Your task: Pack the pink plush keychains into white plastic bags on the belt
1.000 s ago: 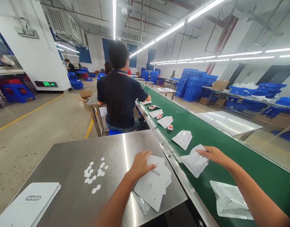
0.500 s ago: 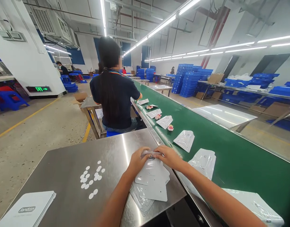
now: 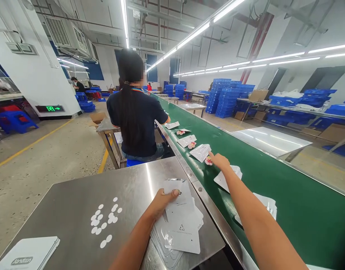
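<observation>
My left hand (image 3: pixel 166 199) is closed on a white pouch (image 3: pixel 178 185), its thumb across the front near the upper end. That pouch lies over a loose stack of white pouches (image 3: pixel 179 236) on the metal table. My right hand (image 3: pixel 220 162) is stretched out over the green belt, index finger extended. Its fingertips are at the edge of a small pink-and-white flower-shaped piece (image 3: pixel 208 161); a firm grip does not show. Beside that piece lies a white pouch (image 3: pixel 200 152), and another white pouch (image 3: pixel 221 180) is partly behind my right forearm.
The green conveyor belt (image 3: pixel 273 180) runs along the table's right side, carrying more pouches and flower-shaped pieces. Several white round stickers (image 3: pixel 104 225) and a neat pouch stack (image 3: pixel 29 251) lie on the metal table (image 3: pixel 76 195). A co-worker (image 3: pixel 135 116) sits ahead.
My right hand has left the pouch and moved forward and right to the flower-shaped piece. My left hand keeps the pouch, now lying flatter. Pouches on the belt have shifted nearer me.
</observation>
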The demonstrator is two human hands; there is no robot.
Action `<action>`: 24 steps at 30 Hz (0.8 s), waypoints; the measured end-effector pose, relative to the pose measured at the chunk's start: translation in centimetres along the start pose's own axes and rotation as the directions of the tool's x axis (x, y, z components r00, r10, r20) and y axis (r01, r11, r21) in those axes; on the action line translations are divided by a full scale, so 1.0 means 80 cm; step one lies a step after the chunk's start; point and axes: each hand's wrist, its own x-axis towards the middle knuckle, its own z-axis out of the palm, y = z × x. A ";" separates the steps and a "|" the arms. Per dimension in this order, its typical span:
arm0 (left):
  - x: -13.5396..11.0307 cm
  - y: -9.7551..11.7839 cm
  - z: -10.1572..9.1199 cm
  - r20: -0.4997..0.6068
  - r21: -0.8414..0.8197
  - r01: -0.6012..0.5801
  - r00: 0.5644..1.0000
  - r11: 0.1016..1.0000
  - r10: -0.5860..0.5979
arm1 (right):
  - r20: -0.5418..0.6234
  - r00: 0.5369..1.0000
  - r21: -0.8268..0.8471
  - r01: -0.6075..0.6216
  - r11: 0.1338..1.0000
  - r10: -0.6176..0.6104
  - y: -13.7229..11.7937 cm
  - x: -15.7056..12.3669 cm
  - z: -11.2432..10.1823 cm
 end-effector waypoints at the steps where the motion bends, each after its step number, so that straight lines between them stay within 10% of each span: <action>1: 0.000 0.000 0.000 -0.003 0.000 -0.013 1.000 1.000 0.013 | 0.009 1.000 -0.027 -0.021 0.999 0.021 0.005 0.006 0.004; 9: -0.007 0.008 0.004 0.048 0.136 -0.140 0.990 0.981 0.135 | -0.006 0.948 -0.012 0.317 0.948 -0.317 -0.020 -0.066 0.019; 20: -0.016 0.010 0.027 0.209 0.263 -0.208 0.965 0.942 0.155 | 0.237 0.463 0.290 0.805 0.517 -0.854 -0.061 -0.201 -0.065; 24: -0.018 0.013 0.026 0.221 0.268 -0.213 0.963 0.940 0.155 | 0.129 0.531 0.231 0.805 0.546 -0.838 -0.062 -0.212 -0.053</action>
